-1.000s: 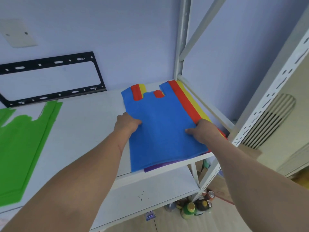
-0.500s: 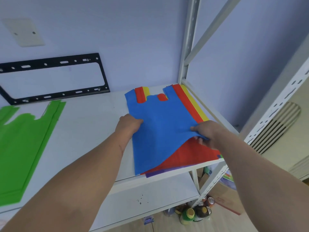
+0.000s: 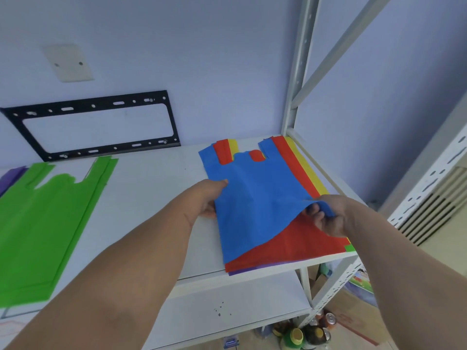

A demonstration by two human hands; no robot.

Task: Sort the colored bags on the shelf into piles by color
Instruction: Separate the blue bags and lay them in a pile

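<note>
A blue bag (image 3: 255,198) lies on top of a mixed stack at the right end of the white shelf (image 3: 156,188). Under it show a red bag (image 3: 298,243), a yellow bag (image 3: 307,170) and a purple edge (image 3: 255,269). My right hand (image 3: 331,215) pinches the blue bag's right edge and holds that side lifted off the red bag. My left hand (image 3: 209,195) grips the blue bag's left edge, thumb on top. A pile of green bags (image 3: 43,221) lies at the shelf's left, with a purple bag (image 3: 11,176) just beyond it.
A black metal bracket (image 3: 101,127) leans on the wall behind the shelf. The shelf's grey upright post (image 3: 298,72) rises at the back right corner. A lower shelf board (image 3: 227,306) sits beneath, and bottles and cans (image 3: 303,334) stand on the floor.
My right hand has pinched the blue bag's right edge and raised it, baring more of the red bag underneath. My left hand stays on the left edge.
</note>
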